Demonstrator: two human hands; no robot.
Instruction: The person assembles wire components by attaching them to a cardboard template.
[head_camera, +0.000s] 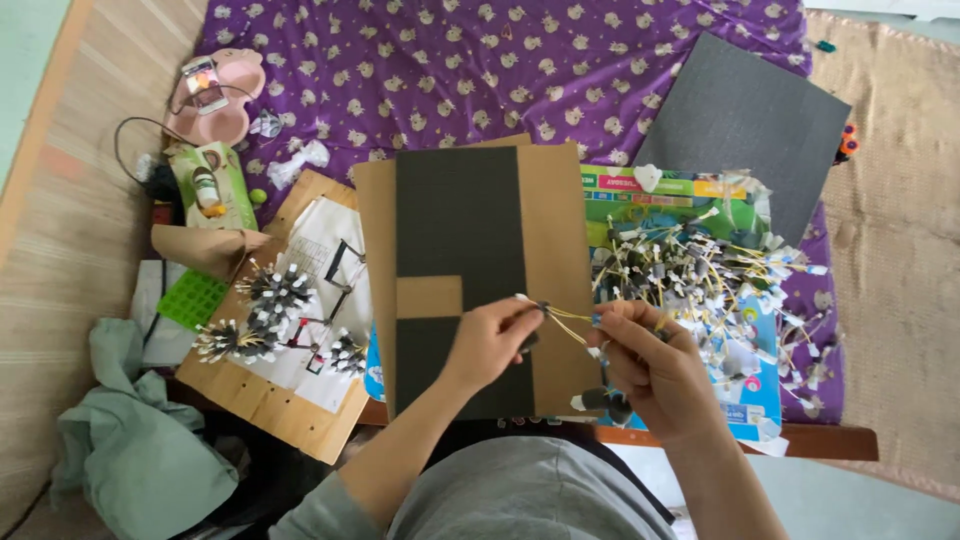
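Containers: pink case (212, 100), lid open, a small device inside; green box (214, 183) with a small bottle (206, 188) lying on it; green grid tray (193, 298), contents not discernible

Surroundings: purple patterned cloth (500, 60) over a woven mat (890, 300); dark grey sheet (745, 120) at upper right; brown card (545, 250) with black panels in the centre, directly under both hands; wooden board (270, 400) to the left bearing a printed sheet (325, 245) and bundles of white-tipped pieces (268, 300); heap of small wired parts (700, 270) to the right, lying on coloured packaging (660, 195); grey-green garment (130, 440) at lower left

Left hand (492, 338): fingers drawn together, thumb and forefinger pinching one end of the yellow wires (565, 318), a dark white-tipped piece at the fingertips

Right hand (650, 365): fingers curled, pinching the other end of the wires; a grey part (600, 398) hangs below the palm

Wires: stretched between the two hands, above the card's right edge, just beside the heap
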